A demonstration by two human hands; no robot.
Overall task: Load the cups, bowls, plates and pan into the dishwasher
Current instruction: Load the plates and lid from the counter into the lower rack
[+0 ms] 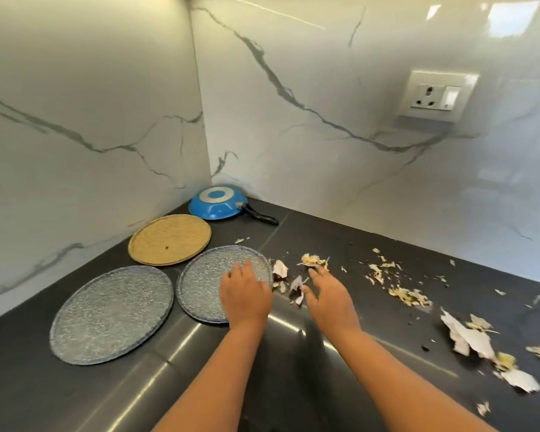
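On the dark countertop (371,232), near its front edge, both bare forearms reach forward side by side. The left hand (245,296) lies palm down over the right part of a speckled grey plate (206,285), fingers relaxed, slightly spread and resting on its surface, gripping nothing. The right hand (328,294) hovers just beside that plate's right rim, fingers loosely extended and apart, above torn paper and food scraps (409,296) strewn across the right half of the counter; whether its fingertips touch the scraps cannot be told.

A second speckled grey plate (111,314) lies flat to the left, near the left wall, just apart from the first. Behind both sits a tan woven plate (170,243). In the back corner a blue pan (217,203) rests upside down, its black handle pointing right. A white wall socket (434,96) is set in the marble back wall. No readable writing shows anywhere.
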